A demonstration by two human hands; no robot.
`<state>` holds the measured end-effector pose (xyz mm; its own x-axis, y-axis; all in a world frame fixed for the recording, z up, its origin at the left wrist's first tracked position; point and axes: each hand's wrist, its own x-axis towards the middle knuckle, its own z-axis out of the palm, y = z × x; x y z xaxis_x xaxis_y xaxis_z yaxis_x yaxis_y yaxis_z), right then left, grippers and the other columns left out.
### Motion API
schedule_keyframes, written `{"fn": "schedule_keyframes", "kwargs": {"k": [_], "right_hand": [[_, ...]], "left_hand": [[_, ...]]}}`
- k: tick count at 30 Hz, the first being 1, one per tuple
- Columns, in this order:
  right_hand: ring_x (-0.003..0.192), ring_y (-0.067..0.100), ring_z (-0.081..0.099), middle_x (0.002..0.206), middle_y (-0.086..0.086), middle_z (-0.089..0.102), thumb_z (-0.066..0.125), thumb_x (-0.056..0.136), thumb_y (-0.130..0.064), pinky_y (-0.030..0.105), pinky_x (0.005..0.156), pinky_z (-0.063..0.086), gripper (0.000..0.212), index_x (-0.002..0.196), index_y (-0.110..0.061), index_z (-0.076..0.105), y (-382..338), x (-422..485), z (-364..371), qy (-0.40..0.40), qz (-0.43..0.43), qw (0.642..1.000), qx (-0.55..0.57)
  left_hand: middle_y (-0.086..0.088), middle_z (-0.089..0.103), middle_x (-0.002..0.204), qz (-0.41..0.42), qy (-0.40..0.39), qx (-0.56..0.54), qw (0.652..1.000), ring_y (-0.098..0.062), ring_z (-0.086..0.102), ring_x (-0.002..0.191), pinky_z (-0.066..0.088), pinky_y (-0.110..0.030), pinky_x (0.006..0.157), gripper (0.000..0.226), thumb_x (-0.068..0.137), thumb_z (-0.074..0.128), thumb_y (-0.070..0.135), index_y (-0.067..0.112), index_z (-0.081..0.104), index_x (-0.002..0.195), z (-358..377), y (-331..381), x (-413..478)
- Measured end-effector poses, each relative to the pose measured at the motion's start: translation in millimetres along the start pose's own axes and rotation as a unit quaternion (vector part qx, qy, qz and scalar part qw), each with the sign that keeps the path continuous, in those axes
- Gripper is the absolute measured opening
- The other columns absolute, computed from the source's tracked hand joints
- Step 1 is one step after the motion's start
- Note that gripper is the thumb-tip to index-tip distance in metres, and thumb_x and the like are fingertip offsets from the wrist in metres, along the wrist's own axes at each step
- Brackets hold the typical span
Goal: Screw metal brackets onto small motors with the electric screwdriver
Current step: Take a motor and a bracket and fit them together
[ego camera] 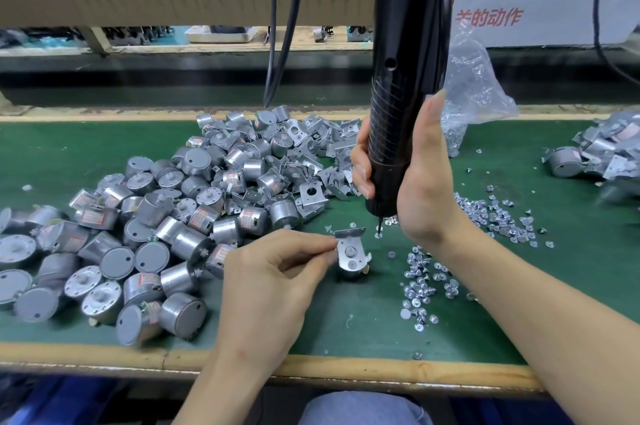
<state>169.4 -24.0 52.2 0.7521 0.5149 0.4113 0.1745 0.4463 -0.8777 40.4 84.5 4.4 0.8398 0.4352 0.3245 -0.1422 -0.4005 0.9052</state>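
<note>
Denim on your knee [363, 407] shows at 6 o'clock, below the bench edge. Just past it, your left hand [270, 282] pinches the edge of a bracket [351, 248] seated on an upright motor [349, 274] on the green mat [346, 320]. Your right hand [419, 182] is wrapped round the electric screwdriver [401, 78], its bit held over a loose screw [378, 235] at the bracket's 2 o'clock, so this unit looks not yet fastened; whether any hole is already filled is unclear.

Most of the work seems left: a big heap of bare motors [138, 234] spreads at 9 o'clock, with loose brackets [311, 154] at 11. A smaller heap that looks assembled [595, 150] sits at 3 o'clock.

Scattered screws [426, 282] lie at 4 o'clock, close beside the motor, and a plastic bag [474, 88] stands behind your right hand. Hanging cables [277, 43] drop at 12.
</note>
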Motion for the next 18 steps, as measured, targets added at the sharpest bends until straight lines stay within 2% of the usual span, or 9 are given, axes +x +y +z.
{"fn": "schedule_keyframes", "kwargs": {"k": [6, 8, 10, 14, 16, 18], "right_hand": [[0.044, 0.021, 0.038, 0.056, 0.003, 0.047, 0.037, 0.08, -0.08, 0.026, 0.046, 0.036, 0.07, 0.08, -0.013, 0.057, -3.6, -0.2, 1.2, -0.001, 0.001, 0.999, 0.033], [0.043, 0.021, 0.037, 0.056, 0.005, 0.046, 0.023, 0.09, -0.081, 0.026, 0.046, 0.035, 0.077, 0.08, -0.011, 0.055, -5.6, -0.6, 0.7, 0.0, 0.0, 0.999, 0.052], [0.042, 0.021, 0.037, 0.055, 0.005, 0.046, 0.011, 0.092, -0.071, 0.027, 0.046, 0.034, 0.076, 0.08, -0.01, 0.054, -8.7, -1.1, -0.2, 0.002, -0.006, 0.998, 0.064], [0.041, 0.021, 0.039, 0.053, 0.005, 0.046, 0.014, 0.085, -0.068, 0.029, 0.047, 0.032, 0.07, 0.078, -0.011, 0.054, -14.1, -3.6, 2.8, -0.007, -0.03, 0.996, 0.081], [0.04, 0.02, 0.039, 0.053, 0.004, 0.046, 0.011, 0.087, -0.067, 0.028, 0.047, 0.032, 0.072, 0.077, -0.011, 0.054, -13.3, -5.9, 5.1, -0.018, -0.027, 0.995, 0.095], [0.04, 0.019, 0.038, 0.053, 0.004, 0.046, 0.01, 0.087, -0.067, 0.028, 0.045, 0.031, 0.072, 0.076, -0.011, 0.055, -11.6, -8.1, 8.4, -0.035, -0.016, 0.993, 0.107]], "left_hand": [[0.005, 0.075, 0.085, -0.012, -0.009, -0.013, 1.0, -0.007, 0.073, 0.079, 0.056, -0.016, 0.071, 0.019, 0.076, 0.08, 0.001, 0.018, 0.077, 0.084, 0.9, -4.7, 0.9], [0.003, 0.072, 0.091, -0.005, -0.009, -0.015, 1.0, -0.011, 0.072, 0.082, 0.057, -0.019, 0.07, 0.022, 0.075, 0.082, 0.002, 0.02, 0.074, 0.085, 1.3, -5.9, 1.2], [0.004, 0.069, 0.097, 0.002, -0.011, -0.007, 1.0, -0.012, 0.071, 0.088, 0.056, -0.018, 0.066, 0.028, 0.072, 0.086, 0.012, 0.024, 0.069, 0.089, 1.7, -6.2, 1.3], [0.021, 0.064, 0.113, 0.019, -0.055, 0.084, 0.995, -0.002, 0.063, 0.099, 0.051, -0.018, 0.063, 0.05, 0.066, 0.083, 0.038, 0.032, 0.061, 0.111, 2.6, -5.5, 2.1], [0.025, 0.064, 0.113, 0.03, -0.085, 0.124, 0.988, 0.003, 0.061, 0.101, 0.046, -0.013, 0.065, 0.058, 0.067, 0.085, 0.038, 0.033, 0.06, 0.119, 3.1, -5.6, 3.6], [0.028, 0.065, 0.108, 0.035, -0.101, 0.15, 0.983, 0.006, 0.059, 0.101, 0.043, -0.009, 0.069, 0.057, 0.07, 0.087, 0.034, 0.035, 0.061, 0.12, 2.8, -5.8, 4.9]]}}
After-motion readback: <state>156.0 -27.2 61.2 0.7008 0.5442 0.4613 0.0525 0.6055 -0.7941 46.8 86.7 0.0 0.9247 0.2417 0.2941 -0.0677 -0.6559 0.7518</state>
